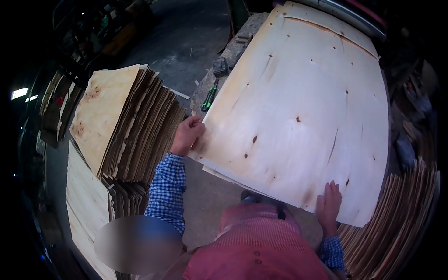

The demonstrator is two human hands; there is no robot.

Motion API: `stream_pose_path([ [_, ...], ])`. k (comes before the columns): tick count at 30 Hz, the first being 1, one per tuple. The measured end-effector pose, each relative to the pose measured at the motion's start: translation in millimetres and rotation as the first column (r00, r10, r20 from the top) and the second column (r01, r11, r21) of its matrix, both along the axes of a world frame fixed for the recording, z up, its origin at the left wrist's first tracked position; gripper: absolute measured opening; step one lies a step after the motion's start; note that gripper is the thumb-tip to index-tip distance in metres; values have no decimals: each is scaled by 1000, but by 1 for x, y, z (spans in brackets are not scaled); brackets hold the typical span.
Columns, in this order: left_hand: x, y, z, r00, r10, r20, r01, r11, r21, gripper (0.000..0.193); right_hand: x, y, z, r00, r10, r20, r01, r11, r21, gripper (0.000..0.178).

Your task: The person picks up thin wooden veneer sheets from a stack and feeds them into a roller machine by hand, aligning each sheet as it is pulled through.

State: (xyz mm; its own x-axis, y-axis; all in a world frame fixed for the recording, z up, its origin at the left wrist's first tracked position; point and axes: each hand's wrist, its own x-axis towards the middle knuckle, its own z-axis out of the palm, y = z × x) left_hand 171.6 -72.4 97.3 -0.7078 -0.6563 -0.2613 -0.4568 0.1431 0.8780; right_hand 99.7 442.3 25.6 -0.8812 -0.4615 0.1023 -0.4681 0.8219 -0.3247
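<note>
A large pale wood veneer sheet (308, 93) with several dark knots lies in front of me, and its near edge faces my body. At its near left corner my left hand (187, 134) is closed, with the fingers pinched at the sheet's edge. My right hand (330, 205) rests on the near right part of the sheet, its fingers stretched out flat. Under the near edge, a second layer of wood (224, 175) peeks out. A long split with a raised strip (333, 31) runs across the far end of the sheet.
A tall stack of veneer sheets (140, 126) stands on the left, and another stack (392, 224) is at the right. A green and black hand tool (210, 97) and a dark block (220, 67) lie on the stone-like ledge beside the sheet. A metal roller-like bar (354, 16) spans the far end.
</note>
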Motion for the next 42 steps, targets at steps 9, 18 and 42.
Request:
stream_pose_path([
  [9, -4, 27, 79, 861, -122, -493, 414, 731, 542, 40, 30, -22, 60, 985, 172, -5, -171, 984, 46, 77],
  [18, 31, 49, 62, 769, 14, -639, 430, 728, 534, 46, 56, -30, 60, 986, 153, 73, -152, 988, -12, 72],
  [42, 2, 18, -69, 936, 341, -89, -338, 940, 41, 34, -371, -116, 8, 969, -21, -247, 33, 998, 47, 65],
])
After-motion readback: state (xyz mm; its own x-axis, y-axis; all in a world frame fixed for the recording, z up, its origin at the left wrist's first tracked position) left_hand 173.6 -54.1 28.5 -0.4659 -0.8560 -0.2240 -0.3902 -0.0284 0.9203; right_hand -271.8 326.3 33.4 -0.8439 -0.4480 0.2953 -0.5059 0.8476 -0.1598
